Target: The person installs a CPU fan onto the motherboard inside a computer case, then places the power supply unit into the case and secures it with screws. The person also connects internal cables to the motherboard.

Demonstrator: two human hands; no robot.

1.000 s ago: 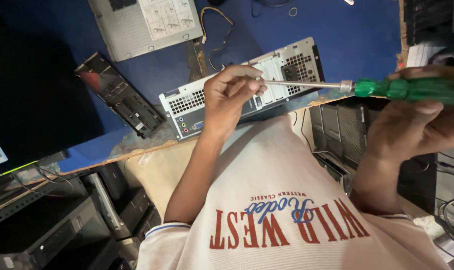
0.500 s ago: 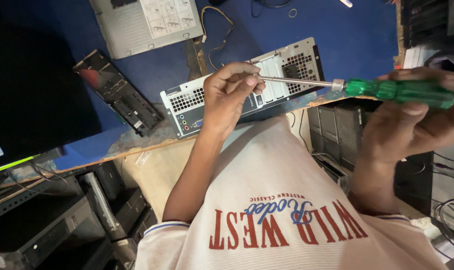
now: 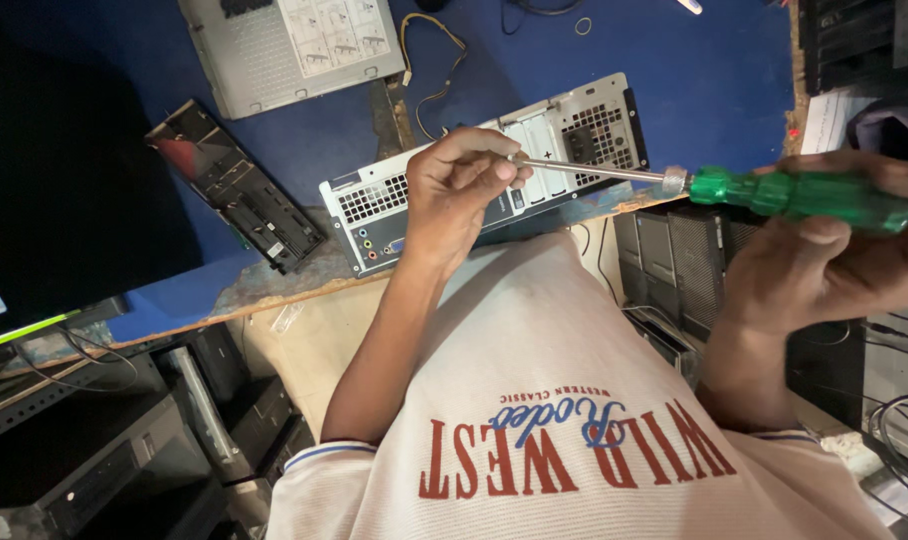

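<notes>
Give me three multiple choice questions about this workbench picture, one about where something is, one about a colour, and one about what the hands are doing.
1. Where does the computer case lie?
A. On the blue tabletop
B. On the floor
C. On the person's lap

2. What colour is the screwdriver handle?
A. Red
B. Green
C. Yellow

3. How is the screwdriver held?
A. Lying loose on the table
B. Left hand alone
C. Right hand on the handle, left hand fingers at the tip

Answers:
1. A, its perforated rear panel sits at the table's near edge.
2. B, the handle is clear green.
3. C, the metal shaft spans between both hands.
</notes>
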